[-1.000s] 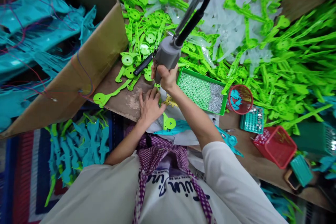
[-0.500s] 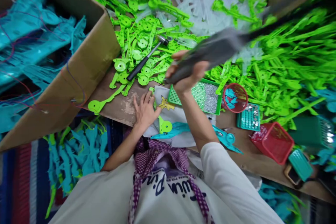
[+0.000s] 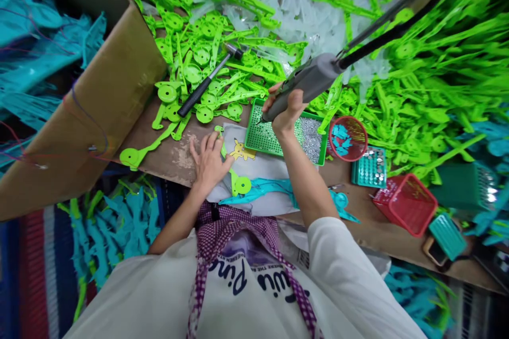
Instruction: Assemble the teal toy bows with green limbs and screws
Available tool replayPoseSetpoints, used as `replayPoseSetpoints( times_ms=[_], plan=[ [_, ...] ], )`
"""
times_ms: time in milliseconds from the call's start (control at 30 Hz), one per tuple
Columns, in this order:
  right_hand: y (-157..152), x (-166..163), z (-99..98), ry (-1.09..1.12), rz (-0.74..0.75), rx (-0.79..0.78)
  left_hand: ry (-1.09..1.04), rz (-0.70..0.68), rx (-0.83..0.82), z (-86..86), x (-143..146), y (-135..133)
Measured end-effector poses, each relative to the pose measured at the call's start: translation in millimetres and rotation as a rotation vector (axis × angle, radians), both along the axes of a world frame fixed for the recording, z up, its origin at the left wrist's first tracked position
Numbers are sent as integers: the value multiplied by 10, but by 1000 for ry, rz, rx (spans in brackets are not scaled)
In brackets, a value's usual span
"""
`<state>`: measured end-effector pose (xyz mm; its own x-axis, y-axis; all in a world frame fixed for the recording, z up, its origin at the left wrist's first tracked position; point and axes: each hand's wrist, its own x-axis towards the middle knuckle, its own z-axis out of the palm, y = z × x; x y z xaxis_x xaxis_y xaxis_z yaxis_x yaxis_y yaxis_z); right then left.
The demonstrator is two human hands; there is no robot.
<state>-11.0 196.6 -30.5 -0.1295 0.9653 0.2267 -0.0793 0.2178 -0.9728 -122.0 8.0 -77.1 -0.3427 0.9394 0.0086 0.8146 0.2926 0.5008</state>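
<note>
My right hand (image 3: 287, 114) is wrapped around a grey electric screwdriver (image 3: 312, 82), held at a slant with its tip over the left part of a green perforated tray (image 3: 262, 140). Small silver screws (image 3: 314, 135) fill the right side of that tray. On a white cloth (image 3: 254, 167) with a yellow cartoon print, my left hand (image 3: 210, 161) lies with fingers spread. Its fingertips rest by a lime-green plastic part (image 3: 241, 185), which the hand partly covers. A turquoise plastic piece (image 3: 262, 189) lies along the near edge of the cloth, partly behind my right forearm.
A hammer (image 3: 204, 87) lies on heaped lime-green parts (image 3: 202, 55). At left stands a cardboard box (image 3: 91, 100) of turquoise pieces. To the right are a red round basket (image 3: 360, 140), a teal tray (image 3: 369, 167) and a red bin (image 3: 411, 204). The screwdriver's cable (image 3: 382, 45) runs up right.
The electric screwdriver has moved slightly right and down relative to the tray, bringing its tip over it. My left hand stays on the cloth. The whole view has shifted a little.
</note>
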Motion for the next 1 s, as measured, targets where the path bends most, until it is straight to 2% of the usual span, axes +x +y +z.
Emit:
replayPoseSetpoints(
  times_ms=[200,300,400,467,533,667,733,867,1000],
  plan=[
    [-4,29,-39,69,39,-53,0,11,-14,63,-10,57],
    [-15,10,-24,95,10,-91,6,34,3,64,-50,140],
    [-20,31,67,92,-15,-111,-2,32,10,119,-121,187],
    [-45,86,180,83,-46,-82,-28,-17,15,209,-174,186],
    [-123,163,323,89,-72,-18,-89,-182,2,316,-220,185],
    [-501,299,535,183,-19,98,-252,-682,-174,417,-252,272],
    [-752,335,529,231,69,109,-276,-768,-250,383,-244,332],
    [-1176,325,361,328,224,53,-239,-695,-266,273,-215,351],
    [-1393,227,289,322,371,-54,-184,-638,-270,269,-171,313]
  ],
)
